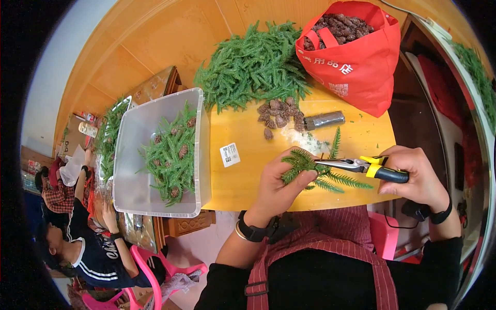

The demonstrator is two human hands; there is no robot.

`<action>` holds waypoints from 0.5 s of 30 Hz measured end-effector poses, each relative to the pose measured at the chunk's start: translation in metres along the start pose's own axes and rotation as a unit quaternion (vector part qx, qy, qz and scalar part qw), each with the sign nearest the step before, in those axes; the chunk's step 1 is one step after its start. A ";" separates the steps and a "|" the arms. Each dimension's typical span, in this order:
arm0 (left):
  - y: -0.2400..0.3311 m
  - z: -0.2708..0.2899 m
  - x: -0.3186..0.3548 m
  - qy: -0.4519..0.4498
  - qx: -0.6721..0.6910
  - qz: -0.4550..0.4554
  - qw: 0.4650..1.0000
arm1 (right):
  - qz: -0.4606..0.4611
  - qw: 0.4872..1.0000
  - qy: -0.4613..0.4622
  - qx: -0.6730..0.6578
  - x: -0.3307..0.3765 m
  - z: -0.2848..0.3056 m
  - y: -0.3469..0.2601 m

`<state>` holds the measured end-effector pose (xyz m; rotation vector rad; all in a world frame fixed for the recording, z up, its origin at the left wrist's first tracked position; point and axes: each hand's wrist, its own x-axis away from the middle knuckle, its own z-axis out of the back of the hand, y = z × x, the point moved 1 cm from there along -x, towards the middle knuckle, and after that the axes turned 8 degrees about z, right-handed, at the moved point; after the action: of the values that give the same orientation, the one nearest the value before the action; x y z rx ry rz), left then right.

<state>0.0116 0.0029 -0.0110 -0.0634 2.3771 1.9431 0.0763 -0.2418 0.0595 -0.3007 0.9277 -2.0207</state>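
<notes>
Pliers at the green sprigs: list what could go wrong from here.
1. The pliers in the right hand have their tips right beside the left hand's fingers, which could get nipped.
2. The sprigs are held at the table edge, so cut bits may drop onto the lap.
3. The loose pine cones could roll off if bumped.

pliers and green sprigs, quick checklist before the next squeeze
1. Left hand grips the green sprigs: ok.
2. Right hand holds the pliers by the handles: ok.
3. Pliers' nose reaches the sprig bundle: ok.
4. Left fingers clear of the nose: cannot tell, they sit very close.
5. Wire in the nose: cannot tell.
6. Pine cones within reach on the table: ok.
</notes>
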 end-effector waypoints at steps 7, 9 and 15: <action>0.003 0.001 0.000 -0.010 -0.016 -0.014 1.000 | 0.012 1.000 0.021 -0.014 0.000 -0.003 0.000; 0.003 0.001 0.000 -0.013 -0.014 -0.013 1.000 | 0.005 1.000 0.018 -0.007 0.000 -0.003 0.001; 0.000 0.003 -0.003 -0.018 -0.028 -0.018 0.999 | 0.016 0.999 0.023 -0.023 -0.001 -0.002 0.000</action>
<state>0.0147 0.0062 -0.0115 -0.0748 2.2835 1.9774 0.0764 -0.2400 0.0585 -0.2645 1.0033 -1.9866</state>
